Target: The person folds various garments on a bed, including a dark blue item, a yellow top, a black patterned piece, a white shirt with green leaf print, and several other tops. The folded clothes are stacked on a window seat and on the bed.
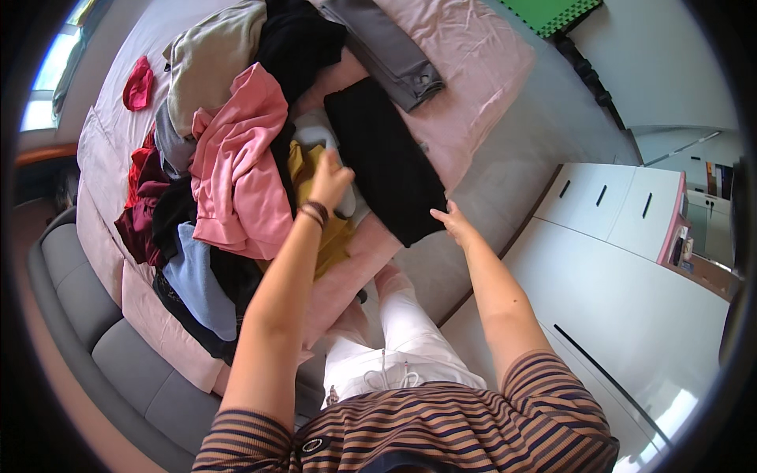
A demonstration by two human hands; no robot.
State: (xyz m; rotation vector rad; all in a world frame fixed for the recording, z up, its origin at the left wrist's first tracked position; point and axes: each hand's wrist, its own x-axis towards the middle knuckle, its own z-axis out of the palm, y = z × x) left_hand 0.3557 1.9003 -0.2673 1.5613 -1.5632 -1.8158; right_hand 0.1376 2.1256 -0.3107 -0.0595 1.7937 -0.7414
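A black folded garment point(386, 162), long and flat like folded trousers, lies across the edge of the bed. My right hand point(457, 225) is at its near right corner, fingers apart, with a fingertip touching or almost touching the cloth. My left hand point(331, 181) is curled closed just left of the garment, over a mustard-yellow garment point(335, 244) and a light grey one point(314, 130); I see no cloth in its fingers. Left of that arm, a pink sweatshirt point(240, 169) lies crumpled on the heap.
The heap includes a beige garment point(213, 63), a light blue one point(199, 276) and a maroon one point(142, 225). Folded grey trousers point(386, 51) lie farther back on the pink bedsheet point(481, 79). A grey padded headboard point(118, 355) borders the left; white drawers point(591, 197) stand at right.
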